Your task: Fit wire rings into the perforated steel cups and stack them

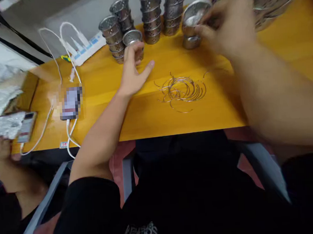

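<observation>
The left hand is half-curled and loose, its thumb spread away from the fingers; a small cup stands just beyond them, its front partly covered, and whether they touch it cannot be told. The right hand has its thumb and fingertips bent at the rim of another cup, which sits tilted above a lower cup; motion blur leaves it unclear whether they grip. Something whitish inside is too smeared to make out. Curved wires lie on the table between the forearms. The big metal stack is partly hidden by the right hand and cut off above.
</observation>
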`<state>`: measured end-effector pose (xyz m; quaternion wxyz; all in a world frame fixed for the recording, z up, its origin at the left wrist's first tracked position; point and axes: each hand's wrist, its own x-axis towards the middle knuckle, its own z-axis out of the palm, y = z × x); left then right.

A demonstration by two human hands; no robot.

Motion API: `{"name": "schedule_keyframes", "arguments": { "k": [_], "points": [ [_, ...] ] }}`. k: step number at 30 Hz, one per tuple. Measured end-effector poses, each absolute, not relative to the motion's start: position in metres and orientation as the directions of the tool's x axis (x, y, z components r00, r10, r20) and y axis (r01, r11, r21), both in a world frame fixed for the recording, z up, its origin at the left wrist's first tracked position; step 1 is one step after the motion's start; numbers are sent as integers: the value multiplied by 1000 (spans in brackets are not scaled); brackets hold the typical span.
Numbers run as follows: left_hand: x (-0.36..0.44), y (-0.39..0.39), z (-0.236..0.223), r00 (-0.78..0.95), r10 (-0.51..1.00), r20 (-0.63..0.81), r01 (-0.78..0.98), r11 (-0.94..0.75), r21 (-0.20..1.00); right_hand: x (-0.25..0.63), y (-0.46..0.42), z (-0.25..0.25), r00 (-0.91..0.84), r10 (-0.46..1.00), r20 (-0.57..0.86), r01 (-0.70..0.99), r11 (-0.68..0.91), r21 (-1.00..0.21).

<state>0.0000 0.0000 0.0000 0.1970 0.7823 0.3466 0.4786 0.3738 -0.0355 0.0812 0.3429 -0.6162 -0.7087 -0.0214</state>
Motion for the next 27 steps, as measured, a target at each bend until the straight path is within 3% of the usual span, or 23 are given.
{"name": "schedule_keyframes", "arguments": {
  "k": [8, 16, 22, 27],
  "points": [
    [-31, 23, -4, 363, 606, 708, 399, -788, 469, 359, -47, 80, 129, 917, 379, 919, 33, -393],
    [-53, 60, -34, 378, 634, 675, 358, -772, 525, 349, -56, 90, 185, 940, 286, 914, -58, -401],
    [-55, 66, -23, 276, 697, 662, 424, -706, 568, 347, -59, 89, 155, 959, 235, 922, -56, -382],
    [-55, 67, -16, 216, 705, 675, 453, -685, 570, 352, -58, 86, 134, 953, 273, 906, -6, -423]
  ]
}}
